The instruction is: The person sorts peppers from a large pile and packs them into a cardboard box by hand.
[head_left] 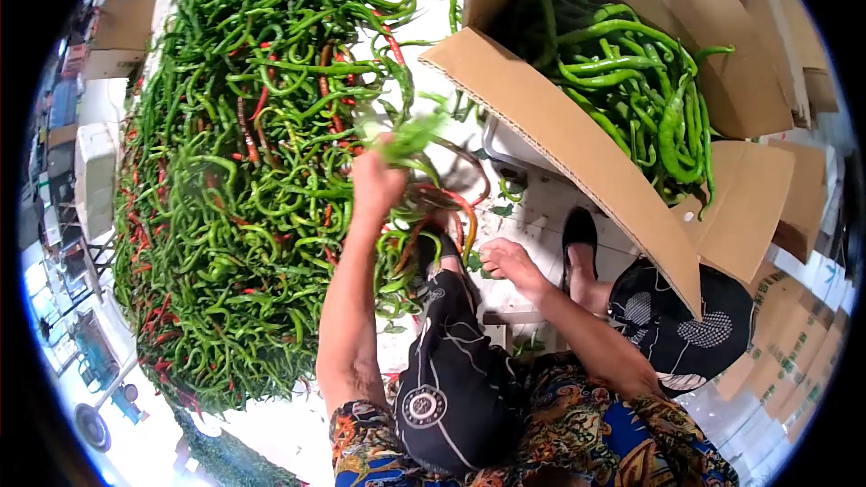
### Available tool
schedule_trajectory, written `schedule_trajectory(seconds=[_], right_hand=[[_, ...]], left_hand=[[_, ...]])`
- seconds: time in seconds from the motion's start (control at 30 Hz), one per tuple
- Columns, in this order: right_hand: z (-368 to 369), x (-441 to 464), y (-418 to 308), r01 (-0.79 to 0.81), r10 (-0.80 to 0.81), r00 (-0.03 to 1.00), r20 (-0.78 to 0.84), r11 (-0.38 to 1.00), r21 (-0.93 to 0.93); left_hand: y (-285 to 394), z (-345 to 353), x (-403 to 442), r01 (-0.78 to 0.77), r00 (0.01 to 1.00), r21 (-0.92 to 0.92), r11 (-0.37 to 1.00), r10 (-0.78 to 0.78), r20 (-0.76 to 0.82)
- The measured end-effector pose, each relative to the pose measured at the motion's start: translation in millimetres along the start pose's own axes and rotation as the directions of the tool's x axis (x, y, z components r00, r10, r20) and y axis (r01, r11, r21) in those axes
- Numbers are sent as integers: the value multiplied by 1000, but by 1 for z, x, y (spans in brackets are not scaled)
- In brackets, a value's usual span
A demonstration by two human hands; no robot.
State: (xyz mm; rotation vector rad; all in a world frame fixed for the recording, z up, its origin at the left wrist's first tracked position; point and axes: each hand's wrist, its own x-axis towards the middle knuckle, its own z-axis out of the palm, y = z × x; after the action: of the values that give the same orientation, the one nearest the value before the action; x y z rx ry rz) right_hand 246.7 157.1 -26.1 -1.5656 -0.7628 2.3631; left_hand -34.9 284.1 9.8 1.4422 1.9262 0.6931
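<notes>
My left hand (379,182) is closed on some green chili peppers (419,133), smeared by motion, at the right edge of a big heap of chili peppers (262,144). The heap is mostly long green peppers with red ones mixed in. Over the pale floor between my feet, my right hand (512,263) has its fingers loosely curled, and nothing shows in them. A few long red and green peppers (465,216) lie between the two hands. At the upper right, an open cardboard box (577,144) holds many long green peppers (631,72).
The box's long front flap reaches down toward my knee. Flattened cardboard (785,334) lies at the far right. A white foam box (96,167) stands beyond the heap on the left. My black shoe (579,227) rests on the floor, with bits of leaf (502,210) nearby.
</notes>
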Motion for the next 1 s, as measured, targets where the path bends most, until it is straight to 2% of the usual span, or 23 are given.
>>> schedule_trajectory(seconds=[0.03, 0.07, 0.1, 0.13, 0.23, 0.27, 0.33, 0.37, 0.47, 0.5, 0.6, 0.63, 0.67, 0.73, 0.77, 0.8, 0.93, 0.97, 1.0], right_hand=[[3, 1, -3, -2, 2, 1000, 0, 1000, -10], [7, 0, -5, -7, 7, 1000, 5, 1000, -25], [11, -1, -9, -2, 2, 1000, 29, 1000, -4], [15, -2, -12, -20, 21, 999, 32, 999, -34], [30, -7, -31, 60, -60, 993, 97, 998, 9], [38, -10, -43, 52, -49, 992, 114, 998, -28], [46, -23, -67, 104, -105, 974, 203, 994, 12], [50, -34, -80, 129, -138, 964, 229, 990, 54], [60, -62, -109, 186, -238, 915, 326, 965, 185], [63, -68, -115, 198, -285, 884, 369, 946, 257], [76, -100, -134, 186, -402, 812, 423, 865, 466], [76, -102, -137, 162, -463, 725, 510, 835, 527], [83, -109, -139, 135, -455, 762, 461, 807, 574], [93, -139, -156, 123, -547, 615, 568, 778, 616], [99, -158, -165, 121, -537, 605, 588, 792, 598], [102, -183, -175, 116, -527, 616, 586, 796, 594], [89, -214, -172, 284, -604, 575, 552, 780, 557], [84, -221, -172, 284, -625, 530, 573, 768, 574], [79, -229, -170, 351, -646, 537, 543, 756, 552]], left_hand=[[3, -26, -6, 127, 991, -370, 920, -130, 17], [14, -54, -15, 226, 967, -685, 693, -243, 73], [28, -74, -24, 298, 931, -751, 590, -352, 93], [45, -97, -36, 315, 921, -793, 521, -368, 124], [59, -133, -67, 226, 944, -885, 406, -314, 97], [70, -143, -76, 241, 943, -880, 409, -312, 114], [82, -149, -89, 189, 965, -936, 296, -234, 121], [100, -152, -97, 178, 967, -957, 228, -220, 128], [126, -164, -113, 215, 976, -957, 193, -84, 202], [144, -167, -121, 168, 986, -969, 182, -35, 164], [183, -178, -140, 209, 973, -966, 154, 61, 220], [194, -181, -145, 222, 969, -960, 168, 68, 236], [197, -178, -148, 196, 972, -972, 130, 101, 210], [218, -181, -159, 247, 953, -961, 128, 145, 264], [219, -176, -161, 199, 961, -971, 133, 165, 220], [227, -175, -164, 201, 946, -977, 75, 244, 214], [233, -170, -173, 130, 971, -991, -16, 204, 124], [236, -169, -176, 111, 971, -993, 34, 208, 115], [239, -167, -179, 89, 972, -993, 83, 211, 105]])
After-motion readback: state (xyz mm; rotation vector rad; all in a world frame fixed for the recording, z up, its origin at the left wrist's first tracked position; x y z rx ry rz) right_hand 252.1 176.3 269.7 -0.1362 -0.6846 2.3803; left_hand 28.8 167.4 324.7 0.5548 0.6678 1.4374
